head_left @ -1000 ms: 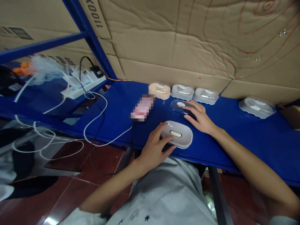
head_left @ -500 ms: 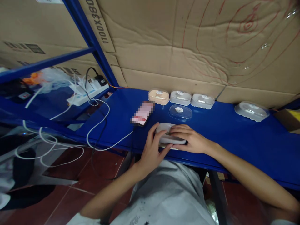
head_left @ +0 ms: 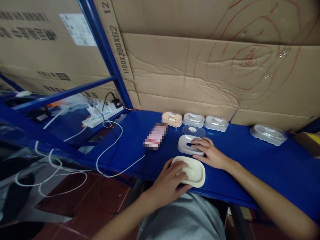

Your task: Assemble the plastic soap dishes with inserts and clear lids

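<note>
Just in front of me, a shallow cream oval tray [head_left: 198, 181] sits near the front edge of the blue shelf. My left hand [head_left: 172, 176] grips its left side, fingers reaching over the inside and thumb by the near rim. Behind it is a greyish-white oval cover [head_left: 183, 146] with a dark opening in its middle. My right hand [head_left: 208, 151] holds the right end of that cover, fingers on top and thumb along the near side. A clear plastic lid [head_left: 193, 130] with a round label lies directly beyond, partly hidden by the cover.
Along the cardboard back stand a peach oval box [head_left: 172, 119], two grey ones [head_left: 193, 120], [head_left: 216, 123], and another grey box [head_left: 268, 134] farther right. A phone with a blurred screen [head_left: 155, 136] lies left, with a white cable [head_left: 120, 175]. A power strip [head_left: 102, 115] is beyond.
The greyish-white cover has come off the cream tray and moved away from me, toward the clear lid, with my right hand. My left hand now rests on the uncovered tray. The view has tilted up.
</note>
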Demonstrator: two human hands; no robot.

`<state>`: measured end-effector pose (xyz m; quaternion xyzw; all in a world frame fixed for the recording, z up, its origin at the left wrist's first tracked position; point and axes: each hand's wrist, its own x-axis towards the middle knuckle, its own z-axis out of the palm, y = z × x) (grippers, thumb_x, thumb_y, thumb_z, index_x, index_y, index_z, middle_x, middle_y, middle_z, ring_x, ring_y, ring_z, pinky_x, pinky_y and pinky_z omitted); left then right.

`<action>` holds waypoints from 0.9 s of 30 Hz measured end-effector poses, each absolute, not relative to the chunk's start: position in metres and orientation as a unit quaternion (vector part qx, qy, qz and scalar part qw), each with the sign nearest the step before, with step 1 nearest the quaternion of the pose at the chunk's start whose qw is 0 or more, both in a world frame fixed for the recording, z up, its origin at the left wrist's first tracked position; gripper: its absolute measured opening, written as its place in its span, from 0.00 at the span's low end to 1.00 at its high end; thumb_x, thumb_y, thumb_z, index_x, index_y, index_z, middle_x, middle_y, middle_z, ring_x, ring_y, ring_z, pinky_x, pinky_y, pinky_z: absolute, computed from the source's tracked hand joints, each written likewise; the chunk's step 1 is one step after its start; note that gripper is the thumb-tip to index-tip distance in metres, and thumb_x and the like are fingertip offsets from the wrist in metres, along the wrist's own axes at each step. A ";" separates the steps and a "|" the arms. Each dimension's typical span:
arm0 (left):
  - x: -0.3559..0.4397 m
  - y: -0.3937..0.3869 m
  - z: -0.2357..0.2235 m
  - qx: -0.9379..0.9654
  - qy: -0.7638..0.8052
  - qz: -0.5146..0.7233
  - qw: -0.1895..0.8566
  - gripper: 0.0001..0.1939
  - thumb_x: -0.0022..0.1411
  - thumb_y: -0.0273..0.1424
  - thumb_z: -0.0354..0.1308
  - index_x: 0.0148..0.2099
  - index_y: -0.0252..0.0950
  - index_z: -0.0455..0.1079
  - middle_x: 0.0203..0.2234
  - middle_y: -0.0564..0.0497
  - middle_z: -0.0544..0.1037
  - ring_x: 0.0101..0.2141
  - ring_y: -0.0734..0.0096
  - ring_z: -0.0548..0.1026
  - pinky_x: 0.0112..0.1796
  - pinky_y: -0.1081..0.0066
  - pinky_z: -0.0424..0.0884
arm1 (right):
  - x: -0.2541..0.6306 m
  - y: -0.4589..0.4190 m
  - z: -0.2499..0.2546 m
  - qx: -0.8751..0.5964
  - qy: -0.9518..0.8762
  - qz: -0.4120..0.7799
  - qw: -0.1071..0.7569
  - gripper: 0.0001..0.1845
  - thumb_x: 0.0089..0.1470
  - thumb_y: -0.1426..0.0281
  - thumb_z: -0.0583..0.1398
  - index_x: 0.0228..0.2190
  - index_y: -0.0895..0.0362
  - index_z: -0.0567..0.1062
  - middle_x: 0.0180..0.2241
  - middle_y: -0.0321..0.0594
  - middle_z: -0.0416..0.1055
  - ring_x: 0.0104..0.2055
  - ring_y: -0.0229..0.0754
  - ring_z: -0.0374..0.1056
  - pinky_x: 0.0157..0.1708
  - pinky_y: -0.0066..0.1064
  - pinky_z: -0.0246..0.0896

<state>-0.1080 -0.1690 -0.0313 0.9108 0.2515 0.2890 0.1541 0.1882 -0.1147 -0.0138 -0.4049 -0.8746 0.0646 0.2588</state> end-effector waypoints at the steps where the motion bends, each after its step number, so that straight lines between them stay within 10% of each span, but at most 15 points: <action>1: -0.108 -0.169 -0.031 0.908 0.242 0.303 0.161 0.09 0.72 0.38 0.67 0.48 0.41 0.75 0.59 0.46 0.80 0.63 0.58 0.76 0.69 0.49 0.60 | 0.187 -0.116 -0.014 -0.408 -0.876 0.057 0.250 0.25 0.70 0.58 0.63 0.64 0.51 0.75 0.65 0.53 0.74 0.71 0.61 0.67 0.72 0.70 0.53; 9: -0.106 -0.165 -0.032 0.825 0.282 0.458 0.175 0.10 0.67 0.34 0.72 0.42 0.41 0.73 0.54 0.47 0.84 0.57 0.57 0.80 0.63 0.53 0.66 | 0.163 -0.146 0.003 -0.261 -0.919 0.020 0.296 0.43 0.65 0.44 0.63 0.71 0.53 0.66 0.68 0.55 0.71 0.73 0.57 0.64 0.71 0.56 0.62; 20: -0.103 -0.164 -0.044 0.724 0.323 0.550 0.265 0.12 0.67 0.32 0.70 0.51 0.45 0.74 0.65 0.44 0.74 0.65 0.54 0.73 0.66 0.51 0.68 | 0.155 -0.149 -0.001 -0.206 -0.926 -0.069 0.308 0.36 0.68 0.58 0.66 0.70 0.59 0.67 0.59 0.54 0.80 0.65 0.51 0.75 0.74 0.53 0.60; 27: -0.098 -0.171 -0.021 0.355 0.297 0.580 0.670 0.37 0.65 0.41 0.73 0.71 0.50 0.62 0.70 0.44 0.70 0.68 0.54 0.72 0.65 0.53 0.73 | 0.164 -0.148 -0.001 -0.215 -0.895 -0.128 0.370 0.36 0.68 0.63 0.67 0.72 0.55 0.66 0.61 0.56 0.78 0.67 0.55 0.73 0.73 0.61 0.59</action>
